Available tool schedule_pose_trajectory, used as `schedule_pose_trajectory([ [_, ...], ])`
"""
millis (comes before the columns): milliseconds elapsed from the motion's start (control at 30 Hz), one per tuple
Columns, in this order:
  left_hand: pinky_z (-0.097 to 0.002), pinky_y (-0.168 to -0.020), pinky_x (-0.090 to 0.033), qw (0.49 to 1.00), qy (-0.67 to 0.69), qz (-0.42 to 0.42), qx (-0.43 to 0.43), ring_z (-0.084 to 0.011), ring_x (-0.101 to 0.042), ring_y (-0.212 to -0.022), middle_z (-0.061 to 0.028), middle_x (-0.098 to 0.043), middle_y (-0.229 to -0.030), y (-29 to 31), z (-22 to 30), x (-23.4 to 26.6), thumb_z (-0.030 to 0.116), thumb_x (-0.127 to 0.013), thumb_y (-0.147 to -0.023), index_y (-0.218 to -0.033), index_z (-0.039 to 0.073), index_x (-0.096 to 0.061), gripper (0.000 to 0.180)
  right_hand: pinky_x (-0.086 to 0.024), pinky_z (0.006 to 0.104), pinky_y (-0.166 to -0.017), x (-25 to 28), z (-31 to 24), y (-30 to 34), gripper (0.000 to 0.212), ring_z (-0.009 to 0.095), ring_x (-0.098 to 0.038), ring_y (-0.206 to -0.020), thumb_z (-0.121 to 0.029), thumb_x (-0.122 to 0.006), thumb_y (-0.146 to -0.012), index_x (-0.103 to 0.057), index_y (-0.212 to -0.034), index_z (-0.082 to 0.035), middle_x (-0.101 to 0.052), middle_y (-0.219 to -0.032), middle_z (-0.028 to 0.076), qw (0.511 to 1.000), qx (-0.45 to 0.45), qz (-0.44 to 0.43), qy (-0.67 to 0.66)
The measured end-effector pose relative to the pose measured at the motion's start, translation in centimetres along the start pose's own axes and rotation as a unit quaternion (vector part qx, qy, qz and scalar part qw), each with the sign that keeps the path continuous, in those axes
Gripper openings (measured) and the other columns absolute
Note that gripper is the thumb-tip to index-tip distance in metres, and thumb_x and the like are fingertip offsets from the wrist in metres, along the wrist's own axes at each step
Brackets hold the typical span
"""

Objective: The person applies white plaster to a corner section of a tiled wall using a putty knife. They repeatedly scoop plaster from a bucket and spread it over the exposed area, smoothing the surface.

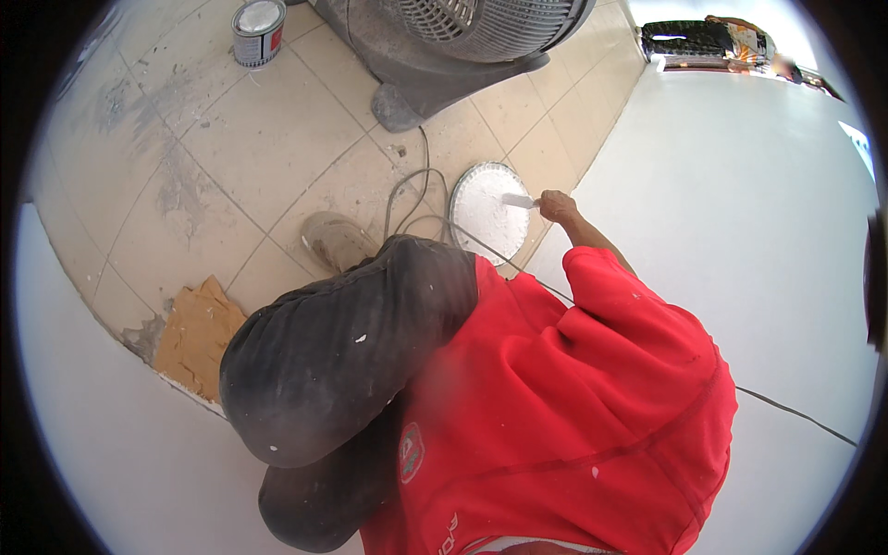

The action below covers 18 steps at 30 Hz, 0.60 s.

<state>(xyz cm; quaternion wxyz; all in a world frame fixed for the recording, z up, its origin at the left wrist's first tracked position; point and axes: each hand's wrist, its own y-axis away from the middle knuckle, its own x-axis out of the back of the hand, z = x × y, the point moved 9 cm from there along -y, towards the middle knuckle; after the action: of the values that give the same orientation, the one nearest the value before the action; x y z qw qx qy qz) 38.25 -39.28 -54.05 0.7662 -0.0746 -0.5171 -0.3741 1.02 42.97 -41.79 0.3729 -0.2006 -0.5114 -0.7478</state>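
My right hand (pixel 558 205) is closed around the handle of a putty knife (pixel 519 200). Its pale blade reaches over a round bucket (pixel 452 205) that holds a white, paste-like material (pixel 486 227). The blade looks to be touching or just above the white surface; I cannot tell which. My right arm stretches out from a red short sleeve. My left hand is not in view. Close to the bucket, my shoe (pixel 335 240) rests on the floor below my bent, dark-trousered knee.
A large grey fan (pixel 462 28) stands beyond the bucket, its cord (pixel 428 171) looping across the tiles and past the bucket. A paint can (pixel 257 35) sits far left. Brown cardboard (pixel 199 338) lies by the left wall. A pale wall (pixel 731 213) runs along the right, with another person (pixel 708 43) far off.
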Motion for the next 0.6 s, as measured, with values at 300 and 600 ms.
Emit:
schedule_pose_trajectory([
  [300,-0.0492,-0.077,-0.048,1.0,-0.006,0.005,-0.01,-0.0404,-0.061,-0.085,-0.0209,-0.065,-0.088,0.6,0.6,-0.3,0.019,-0.062,-0.096,-0.089,-0.002,-0.065,0.023,-0.056,0.05,-0.087,-1.2,5.0,0.2,0.032,0.038,-0.071,-0.105,-0.03,-0.056,-0.097,-0.075,-0.106,-0.006,-0.073,-0.113,0.021,0.994,-0.071,-0.075,-0.028],
  [600,-0.0495,-0.076,-0.048,0.999,0.001,0.052,0.015,-0.0407,-0.06,-0.084,-0.0209,-0.064,-0.087,0.6,2.0,3.0,0.019,-0.062,-0.096,-0.087,-0.002,-0.065,0.023,-0.055,0.0485,-0.078,-6.8,4.7,-2.2,0.033,0.036,-0.069,-0.091,-0.034,-0.054,-0.092,-0.076,-0.09,-0.009,-0.073,-0.092,0.019,0.98,0.157,0.074,-0.095],
])
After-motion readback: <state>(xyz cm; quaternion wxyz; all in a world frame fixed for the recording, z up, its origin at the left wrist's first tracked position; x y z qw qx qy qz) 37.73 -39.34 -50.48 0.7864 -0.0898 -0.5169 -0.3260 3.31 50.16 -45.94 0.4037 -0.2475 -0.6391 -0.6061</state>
